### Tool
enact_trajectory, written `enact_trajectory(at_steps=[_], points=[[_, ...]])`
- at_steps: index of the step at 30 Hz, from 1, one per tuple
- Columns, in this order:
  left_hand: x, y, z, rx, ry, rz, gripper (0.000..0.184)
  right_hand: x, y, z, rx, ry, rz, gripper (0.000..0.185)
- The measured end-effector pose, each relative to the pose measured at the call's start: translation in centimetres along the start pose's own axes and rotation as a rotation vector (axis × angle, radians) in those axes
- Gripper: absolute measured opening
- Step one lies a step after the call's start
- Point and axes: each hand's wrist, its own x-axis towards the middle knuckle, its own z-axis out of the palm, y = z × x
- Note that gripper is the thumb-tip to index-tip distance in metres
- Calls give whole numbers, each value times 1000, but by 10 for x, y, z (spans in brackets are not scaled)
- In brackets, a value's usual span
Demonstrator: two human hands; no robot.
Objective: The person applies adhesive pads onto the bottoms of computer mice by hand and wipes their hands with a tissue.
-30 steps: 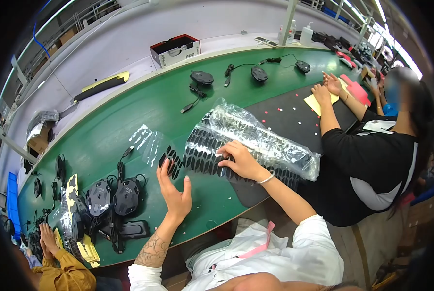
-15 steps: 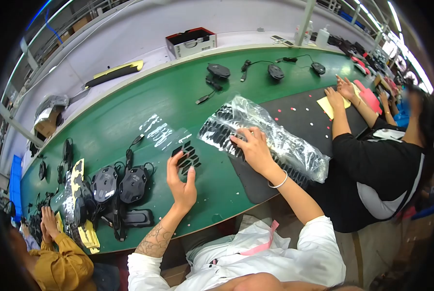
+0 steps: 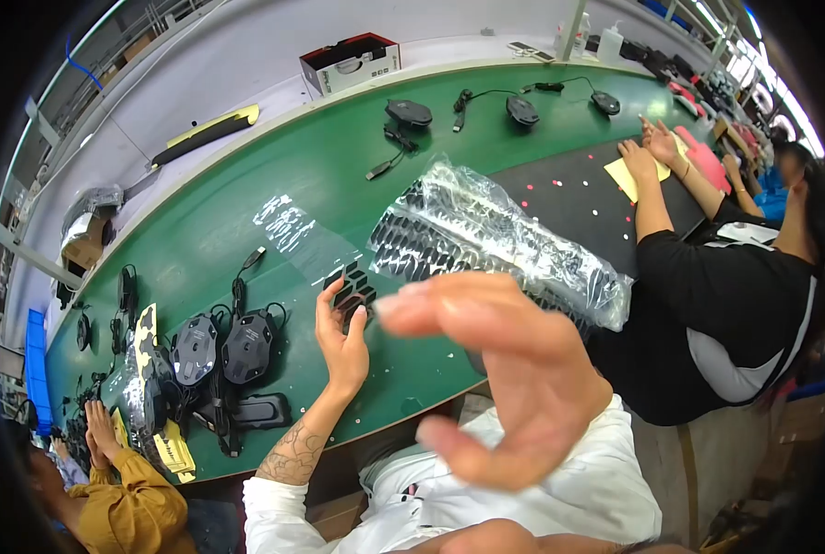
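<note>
My left hand (image 3: 344,355) grips the near end of a clear film sheet with black angular stickers (image 3: 348,288), fingers on one side and thumb on the other. The film's bare part stretches away over the green table. My right hand (image 3: 514,369) is raised close to the camera, fingers curved and thumb apart, with nothing visible between them. Behind it lies a clear plastic bag of black-patterned sticker sheets (image 3: 486,231), partly hidden by the hand and resting partly on a black mat (image 3: 565,189).
Left of my hand lie computer mice (image 3: 196,349) with bundled cables and yellow sticker sheets (image 3: 174,448). More mice (image 3: 409,114) lie farther back. An open box (image 3: 352,66) stands on the ledge. Co-workers sit on both sides; one's hands (image 3: 643,157) rest over yellow paper on the right.
My right hand has left the plastic bag and risen toward the camera. My left hand stays at the sticker film. The whole view has shifted slightly.
</note>
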Motion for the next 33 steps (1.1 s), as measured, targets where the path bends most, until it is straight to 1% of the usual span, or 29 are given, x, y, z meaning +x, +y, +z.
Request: enact_trajectory(at_steps=[1, 2, 6, 8, 9, 12, 17, 21, 22, 26, 27, 33], points=[[3, 0, 1, 6, 9, 38, 48, 4, -5, 2, 20, -28, -67, 75], [5, 1, 1, 6, 9, 46, 48, 7, -5, 5, 18, -28, -74, 75], [4, 10, 0, -15, 17, -66, 49, 13, -5, 12, 6, 82, -236, 89], [4, 17, -2, 5, 18, -52, 49, 16, -8, 17, 17, 114, -223, 89], [11, 59, 8, 30, 29, -43, 49, 18, -9, 20, 39, 141, -207, 88], [8, 45, 14, 32, 3, -25, 49, 21, -18, 19, 68, 226, -154, 87], [3, 26, 4, 92, 37, 28, 49, 31, -27, 26, 204, 347, -94, 85], [1, -3, -1, -56, 29, -92, 48, 40, -26, 39, 416, 414, -58, 83], [4, 1, -6, -37, 55, -64, 48, 40, -25, 39, 448, 395, -79, 83], [3, 15, 2, 49, 31, 63, 49, 11, -25, 11, -53, 154, -9, 105], [1, 16, 1, 49, 25, 57, 49, 7, -28, 8, -56, 159, -3, 105], [2, 15, -2, 122, 21, 98, 49, -11, -51, -9, -262, 202, -30, 128]])
